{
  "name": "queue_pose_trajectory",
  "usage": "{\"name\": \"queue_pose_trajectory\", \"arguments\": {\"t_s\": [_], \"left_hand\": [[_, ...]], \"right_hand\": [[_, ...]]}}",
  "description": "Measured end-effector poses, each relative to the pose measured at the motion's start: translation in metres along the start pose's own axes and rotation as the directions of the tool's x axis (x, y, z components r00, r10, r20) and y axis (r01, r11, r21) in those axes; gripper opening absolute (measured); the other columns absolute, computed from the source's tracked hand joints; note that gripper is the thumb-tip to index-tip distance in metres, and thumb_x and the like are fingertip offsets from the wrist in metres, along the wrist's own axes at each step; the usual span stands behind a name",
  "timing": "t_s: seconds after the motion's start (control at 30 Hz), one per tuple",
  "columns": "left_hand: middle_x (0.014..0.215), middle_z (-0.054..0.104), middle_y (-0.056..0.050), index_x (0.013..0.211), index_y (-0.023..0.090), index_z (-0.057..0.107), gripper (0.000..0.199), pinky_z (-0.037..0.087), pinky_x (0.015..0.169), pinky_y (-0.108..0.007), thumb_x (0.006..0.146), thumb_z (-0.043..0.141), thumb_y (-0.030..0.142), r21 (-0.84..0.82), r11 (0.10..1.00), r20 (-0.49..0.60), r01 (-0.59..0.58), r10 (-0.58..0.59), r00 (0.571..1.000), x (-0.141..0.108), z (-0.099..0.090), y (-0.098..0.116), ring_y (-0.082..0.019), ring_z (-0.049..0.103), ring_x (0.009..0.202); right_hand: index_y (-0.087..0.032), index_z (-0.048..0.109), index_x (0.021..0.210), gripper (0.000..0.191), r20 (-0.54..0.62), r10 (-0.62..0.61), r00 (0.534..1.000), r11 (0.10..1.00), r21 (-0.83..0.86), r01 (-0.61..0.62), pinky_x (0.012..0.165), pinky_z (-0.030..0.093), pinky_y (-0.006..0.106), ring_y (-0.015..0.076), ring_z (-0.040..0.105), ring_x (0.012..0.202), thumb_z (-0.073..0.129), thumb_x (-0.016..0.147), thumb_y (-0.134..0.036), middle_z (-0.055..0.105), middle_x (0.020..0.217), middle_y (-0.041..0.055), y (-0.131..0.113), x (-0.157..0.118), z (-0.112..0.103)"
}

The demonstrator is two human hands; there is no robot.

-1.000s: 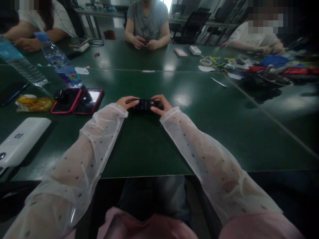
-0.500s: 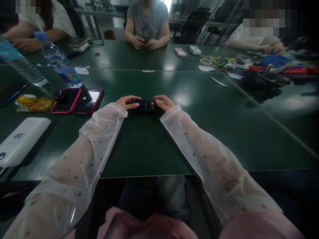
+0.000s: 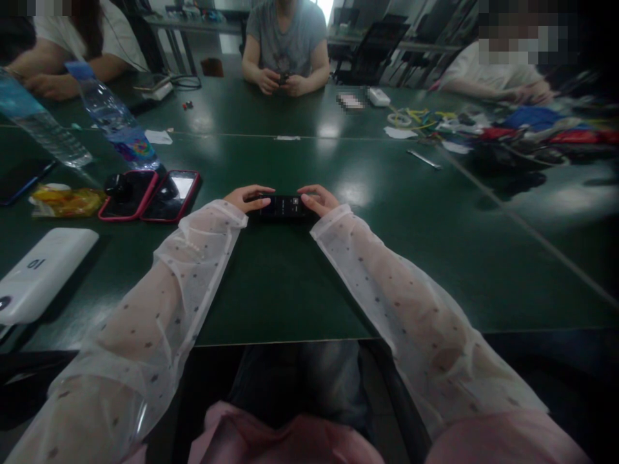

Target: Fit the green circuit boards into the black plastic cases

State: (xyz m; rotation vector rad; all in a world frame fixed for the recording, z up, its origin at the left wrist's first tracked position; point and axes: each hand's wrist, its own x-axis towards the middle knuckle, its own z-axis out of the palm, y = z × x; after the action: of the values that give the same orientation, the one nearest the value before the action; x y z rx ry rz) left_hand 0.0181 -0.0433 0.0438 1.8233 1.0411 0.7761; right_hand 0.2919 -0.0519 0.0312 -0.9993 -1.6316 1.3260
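Head view: the slim black rectangular phone (image 3: 284,205) lies sideways between the two hands, above the dark green bench (image 3: 290,277). The left hand (image 3: 249,198) is clamped on its left end, thumb over the face; the right hand (image 3: 319,200) grips its right end.

A dark phone (image 3: 284,205), screen lit, lies sideways between the hands (image 3: 320,200).

Between the sheer sleeves (image 3: 203,258) the green tabletop (image 3: 285,283) lies open to its near edge, and beyond the black phone (image 3: 285,206) too. Leftward, two red-cased phones (image 3: 171,195) and water bottles (image 3: 118,125) block passage; far right, a cable pile (image 3: 527,132) does.
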Motion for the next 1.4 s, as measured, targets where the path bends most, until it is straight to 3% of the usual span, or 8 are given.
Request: {"name": "queue_pose_trajectory", "arguments": {"t_s": [0.13, 0.83, 1.4], "left_hand": [[0.133, 0.068, -0.013, 0.126, 0.021, 0.07, 0.069, 0.041, 0.112, -0.047, 0.084, 0.058, 0.074, 0.022, 1.0, -0.031, 0.02, -0.02, 0.999, -0.0004, 0.002, 0.0029, -0.032, 0.06, 0.126], [0.122, 0.071, -0.01, 0.122, 0.022, 0.071, 0.06, 0.045, 0.107, -0.046, 0.083, 0.065, 0.066, -0.012, 1.0, -0.006, 0.023, -0.023, 1.0, 0.0023, -0.0035, 0.0025, -0.03, 0.063, 0.119], [0.128, 0.07, -0.012, 0.123, 0.02, 0.071, 0.064, 0.043, 0.111, -0.046, 0.083, 0.063, 0.068, -0.008, 1.0, -0.033, 0.021, -0.021, 0.999, 0.0008, 0.001, 0.002, -0.031, 0.061, 0.124]], "right_hand": [[-0.027, 0.059, 0.111, 0.055, 0.0, -0.015, 1.0, 1.0, -0.016, 0.015, 0.095, 0.056, 0.044, 0.0219, 0.071, 0.096, 0.073, 0.078, -0.069, 0.074, 0.095, 0.0028, 0.0017, 0.001, 0.0007], [-0.026, 0.063, 0.105, 0.054, 0.008, -0.031, 0.999, 0.999, -0.021, 0.031, 0.094, 0.056, 0.042, 0.0206, 0.071, 0.093, 0.076, 0.074, -0.069, 0.073, 0.094, 0.0022, 0.0028, 0.0036, 0.0014], [-0.026, 0.066, 0.1, 0.049, -0.012, -0.05, 0.999, 0.996, -0.068, 0.049, 0.091, 0.055, 0.037, 0.0181, 0.07, 0.089, 0.074, 0.076, -0.068, 0.073, 0.088, 0.0006, -0.0013, 0.0034, 0.0011]]}}
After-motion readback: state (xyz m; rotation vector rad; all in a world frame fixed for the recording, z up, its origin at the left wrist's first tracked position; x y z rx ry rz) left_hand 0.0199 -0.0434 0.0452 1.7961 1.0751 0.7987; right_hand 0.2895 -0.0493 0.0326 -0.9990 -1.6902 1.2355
